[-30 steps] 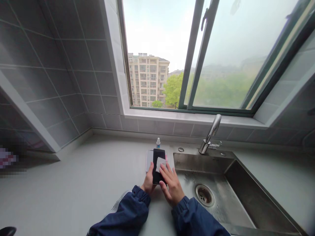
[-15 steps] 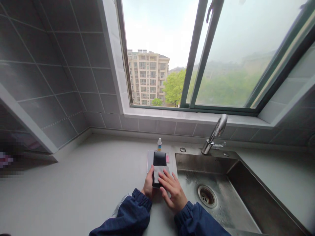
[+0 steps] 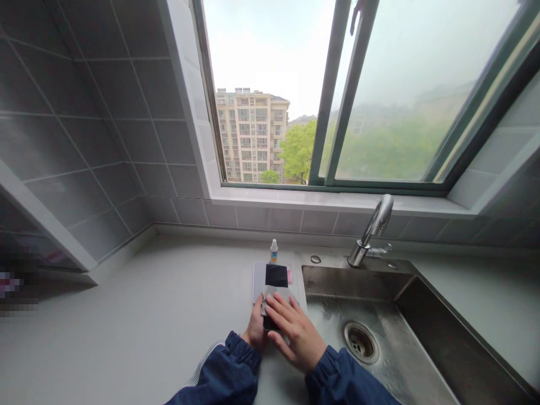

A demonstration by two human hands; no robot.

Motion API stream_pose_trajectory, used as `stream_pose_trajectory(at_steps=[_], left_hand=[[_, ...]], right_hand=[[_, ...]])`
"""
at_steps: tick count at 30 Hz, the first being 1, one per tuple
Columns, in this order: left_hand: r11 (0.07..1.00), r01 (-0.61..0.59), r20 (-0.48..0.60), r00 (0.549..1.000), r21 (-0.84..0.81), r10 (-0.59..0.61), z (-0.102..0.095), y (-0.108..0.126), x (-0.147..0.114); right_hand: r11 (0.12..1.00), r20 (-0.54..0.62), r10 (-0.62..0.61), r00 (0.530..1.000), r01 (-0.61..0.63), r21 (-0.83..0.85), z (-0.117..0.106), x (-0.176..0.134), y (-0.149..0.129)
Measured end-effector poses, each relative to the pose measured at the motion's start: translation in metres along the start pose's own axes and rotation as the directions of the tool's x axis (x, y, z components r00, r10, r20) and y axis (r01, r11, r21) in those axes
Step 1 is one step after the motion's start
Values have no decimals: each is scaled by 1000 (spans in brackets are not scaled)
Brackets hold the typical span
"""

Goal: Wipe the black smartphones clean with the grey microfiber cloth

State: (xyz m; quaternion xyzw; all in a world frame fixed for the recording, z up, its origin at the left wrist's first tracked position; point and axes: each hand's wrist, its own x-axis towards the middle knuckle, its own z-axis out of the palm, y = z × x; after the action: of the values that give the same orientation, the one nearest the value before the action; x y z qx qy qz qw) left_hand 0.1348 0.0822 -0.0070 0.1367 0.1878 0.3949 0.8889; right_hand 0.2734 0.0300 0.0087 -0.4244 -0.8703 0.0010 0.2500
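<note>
A black smartphone (image 3: 277, 274) is gripped along its left edge by my left hand (image 3: 254, 327), its dark screen facing up. Across the screen's middle lies a light grey cloth (image 3: 272, 290). My right hand (image 3: 298, 334) rests on that cloth with fingers stretched out and slightly spread, pressing it against the phone. Beneath or just beyond the phone is a flat, pale, thin-edged object (image 3: 258, 281) on the counter. A small pink item (image 3: 289, 276) peeks out at the phone's right side. Behind them stands a small white-capped bottle (image 3: 274, 252) with a blue and yellow label.
To the right is a steel sink (image 3: 405, 337) with a drain (image 3: 361, 342) and a chrome faucet (image 3: 371, 230). A pale countertop (image 3: 147, 315) extends left. Grey tiled walls and a partly open sliding window (image 3: 329, 140) border the counter.
My right hand has shifted slightly on the phone, and the cloth under it is more rumpled. The view has moved a little; my left hand keeps its grip.
</note>
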Motion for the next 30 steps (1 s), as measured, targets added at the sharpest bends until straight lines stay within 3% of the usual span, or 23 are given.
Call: stream_pose_trajectory(at_steps=[3,6,11,22,30], left_hand=[[998,-63,3,998,12,63,2,-2,4],[998,-46,17,999,36,46,3,-2,6],[998,-51,74,996,31,49,2,0,5],[991,-57,-23,998,122,60,-4,-1,-3],[992,-10,44,999,130,4,4,1,-5]], right_hand=[[998,-50,58,997,-58,-3,-3,8,19],[997,-114,82,990,-82,5,2,2,28],[1000,-154,7,988,-6,9,10,-13,25],[999,-185,34,982,-40,-24,16,-11,26],[983,-255,176,951,-181,6,26,-14,36]])
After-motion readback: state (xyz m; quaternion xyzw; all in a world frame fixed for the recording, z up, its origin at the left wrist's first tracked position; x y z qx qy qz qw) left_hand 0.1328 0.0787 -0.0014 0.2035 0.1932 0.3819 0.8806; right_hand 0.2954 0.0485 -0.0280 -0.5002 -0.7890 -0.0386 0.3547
